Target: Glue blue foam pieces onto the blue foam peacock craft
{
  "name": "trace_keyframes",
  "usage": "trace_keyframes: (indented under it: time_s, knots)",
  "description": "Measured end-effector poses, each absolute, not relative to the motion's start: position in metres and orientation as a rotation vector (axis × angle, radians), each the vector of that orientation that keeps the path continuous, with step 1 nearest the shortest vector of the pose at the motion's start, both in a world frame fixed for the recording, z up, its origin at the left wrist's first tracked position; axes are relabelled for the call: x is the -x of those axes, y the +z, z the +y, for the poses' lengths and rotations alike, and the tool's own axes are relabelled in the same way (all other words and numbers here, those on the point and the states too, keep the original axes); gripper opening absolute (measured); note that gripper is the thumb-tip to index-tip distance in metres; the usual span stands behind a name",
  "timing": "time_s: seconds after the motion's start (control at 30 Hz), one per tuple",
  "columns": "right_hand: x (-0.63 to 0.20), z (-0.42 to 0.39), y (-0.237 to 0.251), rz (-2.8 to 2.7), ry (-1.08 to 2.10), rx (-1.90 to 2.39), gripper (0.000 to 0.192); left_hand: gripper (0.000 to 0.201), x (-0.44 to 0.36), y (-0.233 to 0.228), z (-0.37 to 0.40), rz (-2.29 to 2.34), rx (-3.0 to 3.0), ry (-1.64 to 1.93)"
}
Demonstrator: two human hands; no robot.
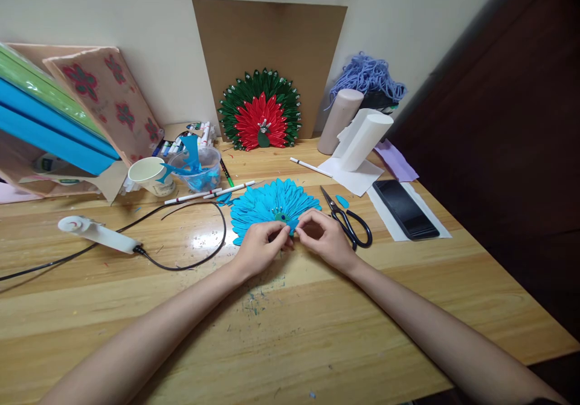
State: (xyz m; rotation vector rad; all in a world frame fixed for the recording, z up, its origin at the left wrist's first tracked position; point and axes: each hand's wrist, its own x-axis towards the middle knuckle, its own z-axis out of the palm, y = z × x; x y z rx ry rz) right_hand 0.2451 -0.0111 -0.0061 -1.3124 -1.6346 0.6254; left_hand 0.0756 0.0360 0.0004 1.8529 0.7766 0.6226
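A blue fan-shaped peacock craft (276, 196) with layered petals lies on the table, its green-and-blue body at the front middle. Just at that body, my left hand (263, 246) and my right hand (328, 240) meet, thumbs and forefingers pinched. Between their fingertips is a small blue petal (293, 223), partly hidden by the fingers; whether it touches the body I cannot tell. Black-handled scissors (352, 226) lie to the right of my right hand, tips pointing away. A loose blue petal (343, 201) rests by their blades.
A red-and-green peacock (260, 115) leans on a cardboard sheet (272, 36). At left are a white glue gun (97, 236) with its black cord, a paper cup (147, 172) and a clear tub (206, 178) of blue scraps. A phone (405, 208) and paper rolls (367, 142) stand right.
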Motion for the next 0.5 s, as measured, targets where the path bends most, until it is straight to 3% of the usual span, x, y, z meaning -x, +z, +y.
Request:
trace_keyframes:
  time_s: [0.3, 0.5]
  knots:
    - [-0.2459, -0.0121, -0.0089, -1.537, 0.721, 1.323, 0.004, 0.031, -0.0748, 0.0007, 0.034, 0.841, -2.112, 0.626]
    - [-0.2431, -0.0118, -0.0084, -1.421, 0.795, 1.291, 0.015, 0.032, -0.0744, 0.0011, 0.0339, 0.839, -2.12, 0.663]
